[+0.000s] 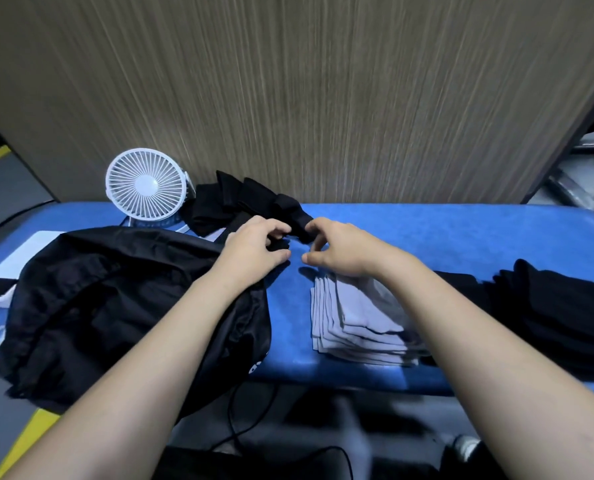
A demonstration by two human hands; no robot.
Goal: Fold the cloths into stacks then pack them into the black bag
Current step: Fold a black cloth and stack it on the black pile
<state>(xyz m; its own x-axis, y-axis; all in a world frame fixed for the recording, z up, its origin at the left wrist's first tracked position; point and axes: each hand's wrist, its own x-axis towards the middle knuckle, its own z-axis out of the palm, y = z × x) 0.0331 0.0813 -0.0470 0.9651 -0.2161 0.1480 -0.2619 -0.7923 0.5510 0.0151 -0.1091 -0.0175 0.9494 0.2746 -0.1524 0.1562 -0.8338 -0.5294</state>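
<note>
head view: left hand (pixel 254 245) and right hand (pixel 337 249) close together, each pinching the black cloth (pixel 297 221) with curled fingers | loose black cloths (pixel 226 202) just beyond hands | grey stack (pixel 354 323) under right wrist | black bag (pixel 115 306) beneath left forearm | black stack (pixel 548 313) far right on bench (pixel 427 237)

Both of my bare forearms extend forward from the lower corners and converge toward the centre. My left hand (pixel 255 245) is palm down, fingers curled inward, thumb tip pointing right. My right hand (pixel 340 249) mirrors it, fingers curled, thumb tip pointing left. The two thumbs lie near each other but apart. Both hands pinch dark fabric at the fingertips.
</note>
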